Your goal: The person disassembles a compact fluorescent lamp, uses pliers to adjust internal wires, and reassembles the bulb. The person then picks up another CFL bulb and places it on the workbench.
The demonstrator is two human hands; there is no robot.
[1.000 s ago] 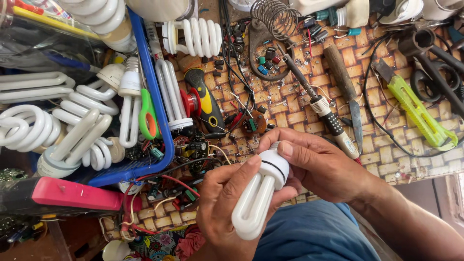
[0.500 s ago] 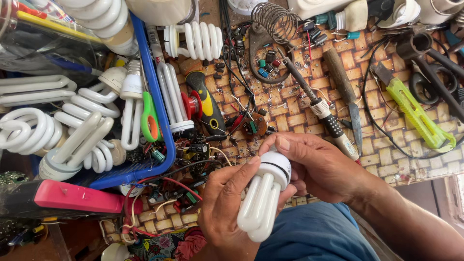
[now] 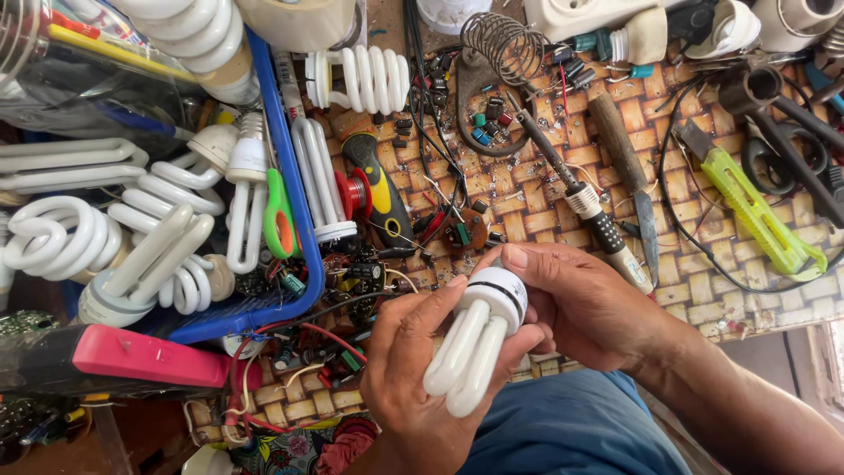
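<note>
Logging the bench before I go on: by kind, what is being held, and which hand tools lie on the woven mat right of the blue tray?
Compact fluorescent lamp, held by left hand and right hand: 1
Soldering iron: 1
Wooden-handled blade: 1
Green utility knife: 1
Yellow-and-black-handled tool: 1
Black scissors: 1
Total: 6

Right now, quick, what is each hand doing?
Left hand: closed around the white tubes of the lamp bulb.
Right hand: closed on the bulb's white base.
</note>
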